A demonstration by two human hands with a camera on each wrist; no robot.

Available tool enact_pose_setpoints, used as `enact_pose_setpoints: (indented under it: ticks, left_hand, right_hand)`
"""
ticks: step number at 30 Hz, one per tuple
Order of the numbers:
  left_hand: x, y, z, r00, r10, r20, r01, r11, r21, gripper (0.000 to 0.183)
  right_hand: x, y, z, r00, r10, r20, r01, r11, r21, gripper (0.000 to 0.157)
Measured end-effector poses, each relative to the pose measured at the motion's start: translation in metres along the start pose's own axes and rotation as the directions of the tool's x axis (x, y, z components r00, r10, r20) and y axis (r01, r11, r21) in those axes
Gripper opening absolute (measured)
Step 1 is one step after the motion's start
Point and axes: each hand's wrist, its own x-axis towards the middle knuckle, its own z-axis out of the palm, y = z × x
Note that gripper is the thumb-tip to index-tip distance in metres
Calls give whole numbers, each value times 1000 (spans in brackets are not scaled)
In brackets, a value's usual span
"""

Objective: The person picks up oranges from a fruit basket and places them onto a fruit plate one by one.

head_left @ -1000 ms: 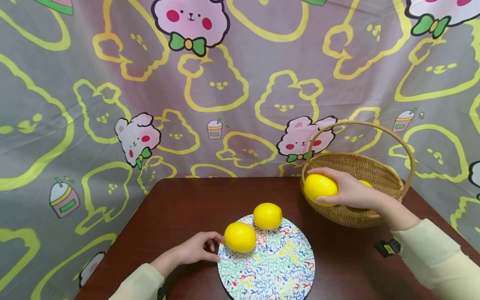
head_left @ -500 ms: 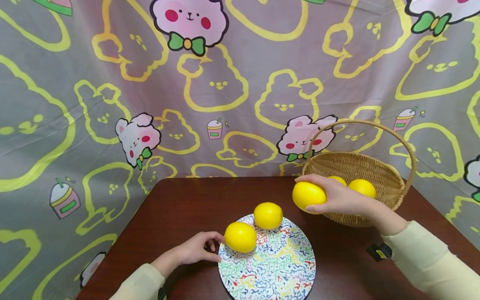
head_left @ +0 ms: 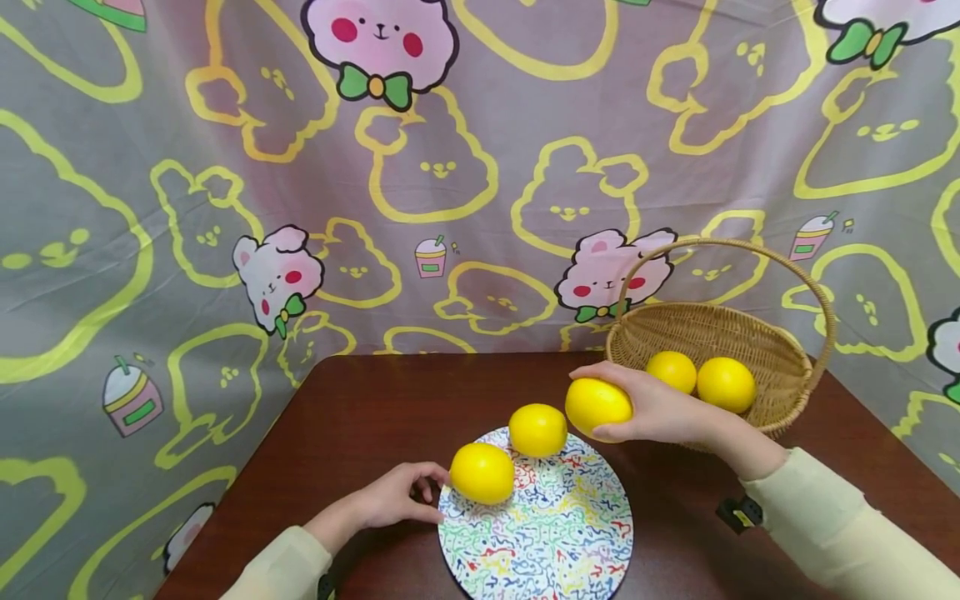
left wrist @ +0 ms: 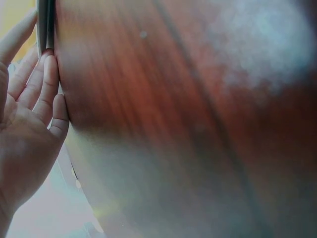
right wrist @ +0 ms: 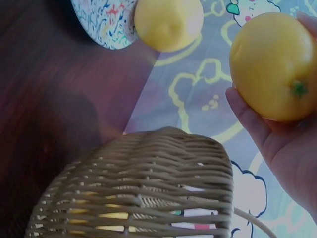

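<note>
Held fruit [head_left: 597,407] moved left, clear of basket rim [head_left: 701,305]

Two round yellow fruits [head_left: 482,473] are on the round multicoloured plate [head_left: 555,525], at its far-left edge — and by the far-right corner of the brown desk [head_left: 382,408], the tan wicker basket [head_left: 712,333] contains two more fruits [head_left: 726,385].

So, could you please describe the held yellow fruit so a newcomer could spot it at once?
On the dark table, a wicker basket sits right of a patterned plate. Between them, the right grip holds the yellow fruit. It alone is held: two similar fruits lie on the plate and two show in the basket.
</note>
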Motion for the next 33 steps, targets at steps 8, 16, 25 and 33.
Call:
enact_pose_setpoints:
  ticks: [8,16,25,33]
  left_hand:
    - [0,1,0,1000,-5,2,5,1000,-9,43]
    - [0,0,1,1000,7,-3,-7,1000,3,43]
    - [1,-2,0,1000,13,-4,-13,1000,9,43]
    - [-1,0,0,1000,-8,2,8,1000,2,43]
  right_hand:
    - [2,5,9,997,-75,13,75,997,-12,69]
    - [4,7,19,991,-126,43,124,991,43,69]
    - [5,8,32,987,-155,50,153,987,47,69]
    - [2,8,43,986,-134,95,126,988,85,71]
